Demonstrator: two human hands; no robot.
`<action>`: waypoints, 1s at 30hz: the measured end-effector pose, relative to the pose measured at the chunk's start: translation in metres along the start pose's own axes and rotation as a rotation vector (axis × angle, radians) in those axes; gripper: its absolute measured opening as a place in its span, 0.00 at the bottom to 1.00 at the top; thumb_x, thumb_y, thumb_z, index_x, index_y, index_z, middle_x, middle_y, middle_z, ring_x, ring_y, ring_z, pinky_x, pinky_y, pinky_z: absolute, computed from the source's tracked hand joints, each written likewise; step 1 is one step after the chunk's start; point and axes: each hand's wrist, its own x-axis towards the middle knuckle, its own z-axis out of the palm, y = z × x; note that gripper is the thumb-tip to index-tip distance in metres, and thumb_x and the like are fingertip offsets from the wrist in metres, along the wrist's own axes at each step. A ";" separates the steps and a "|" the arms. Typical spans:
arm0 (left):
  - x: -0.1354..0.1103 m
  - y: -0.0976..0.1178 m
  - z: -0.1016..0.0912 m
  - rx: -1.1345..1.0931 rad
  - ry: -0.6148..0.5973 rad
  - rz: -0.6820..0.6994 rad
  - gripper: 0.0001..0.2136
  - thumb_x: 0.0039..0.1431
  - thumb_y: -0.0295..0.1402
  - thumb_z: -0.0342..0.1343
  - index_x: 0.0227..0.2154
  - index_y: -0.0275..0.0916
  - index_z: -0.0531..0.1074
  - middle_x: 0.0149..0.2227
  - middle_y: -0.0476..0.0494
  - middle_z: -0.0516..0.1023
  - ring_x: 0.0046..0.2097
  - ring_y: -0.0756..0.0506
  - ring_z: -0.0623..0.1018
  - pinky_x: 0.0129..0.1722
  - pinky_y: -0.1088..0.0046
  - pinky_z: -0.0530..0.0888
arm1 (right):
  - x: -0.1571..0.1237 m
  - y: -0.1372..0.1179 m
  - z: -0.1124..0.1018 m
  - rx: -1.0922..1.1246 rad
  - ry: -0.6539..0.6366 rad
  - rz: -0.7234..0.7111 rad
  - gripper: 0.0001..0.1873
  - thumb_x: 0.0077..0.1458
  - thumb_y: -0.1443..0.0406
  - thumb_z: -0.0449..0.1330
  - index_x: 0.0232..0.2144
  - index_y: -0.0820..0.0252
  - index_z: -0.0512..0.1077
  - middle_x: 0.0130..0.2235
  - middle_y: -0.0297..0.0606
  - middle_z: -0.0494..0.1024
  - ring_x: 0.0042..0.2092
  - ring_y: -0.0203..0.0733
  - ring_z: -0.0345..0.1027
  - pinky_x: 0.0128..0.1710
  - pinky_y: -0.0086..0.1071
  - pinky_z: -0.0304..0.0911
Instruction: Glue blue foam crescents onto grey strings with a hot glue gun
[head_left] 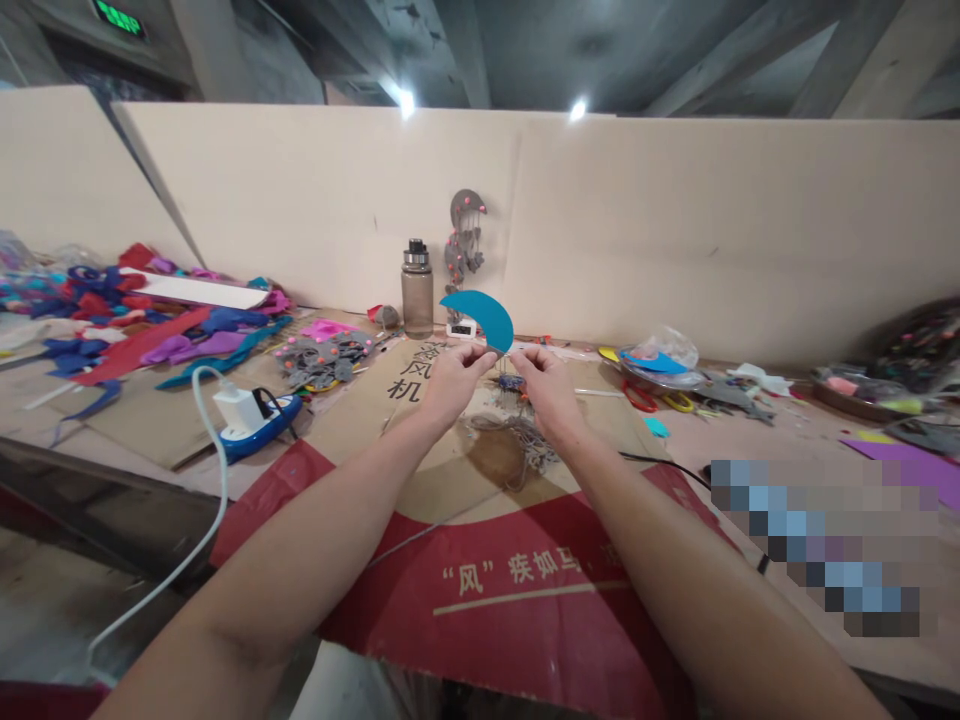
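My left hand pinches the lower tip of a blue crescent-shaped piece, which looks like felt and stands upright above the fingers. Close beside it, my right hand has thumb and finger pressed together near the crescent's lower end. What those fingers hold is too small to make out. Below the hands, a tangle of grey string lies on a cardboard sheet with a red printed front part.
A grey moon-shaped hanging decoration is on the back board. A water bottle stands before it. Felt scraps heap at left, near a blue power strip with a white cable. At right are red-handled scissors and a plate.
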 end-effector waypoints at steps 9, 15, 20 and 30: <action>0.003 0.002 0.001 -0.300 -0.150 -0.195 0.11 0.51 0.38 0.62 0.24 0.36 0.70 0.23 0.52 0.67 0.24 0.54 0.62 0.27 0.76 0.60 | 0.001 -0.004 -0.005 0.202 -0.119 0.134 0.19 0.41 0.51 0.66 0.26 0.57 0.67 0.25 0.25 0.62 0.24 0.29 0.50 0.23 0.28 0.49; 0.004 0.001 -0.008 -0.613 -0.491 -0.416 0.16 0.43 0.40 0.70 0.23 0.35 0.71 0.26 0.48 0.69 0.27 0.53 0.67 0.30 0.76 0.65 | 0.003 -0.013 -0.018 0.372 -0.443 0.230 0.20 0.40 0.55 0.69 0.34 0.56 0.71 0.24 0.26 0.66 0.23 0.29 0.53 0.24 0.27 0.54; 0.000 0.003 -0.012 -0.655 -0.594 -0.498 0.14 0.44 0.38 0.69 0.25 0.36 0.72 0.25 0.48 0.69 0.27 0.53 0.67 0.31 0.74 0.66 | -0.001 -0.021 -0.022 0.423 -0.559 0.238 0.21 0.39 0.58 0.69 0.37 0.55 0.73 0.28 0.30 0.72 0.28 0.33 0.63 0.29 0.29 0.60; 0.002 0.001 -0.003 -0.450 -0.417 -0.321 0.16 0.48 0.42 0.66 0.35 0.35 0.75 0.32 0.46 0.75 0.30 0.53 0.71 0.32 0.75 0.65 | 0.007 -0.011 -0.024 0.402 -0.315 0.266 0.22 0.30 0.58 0.74 0.25 0.57 0.68 0.19 0.23 0.62 0.21 0.28 0.48 0.21 0.26 0.49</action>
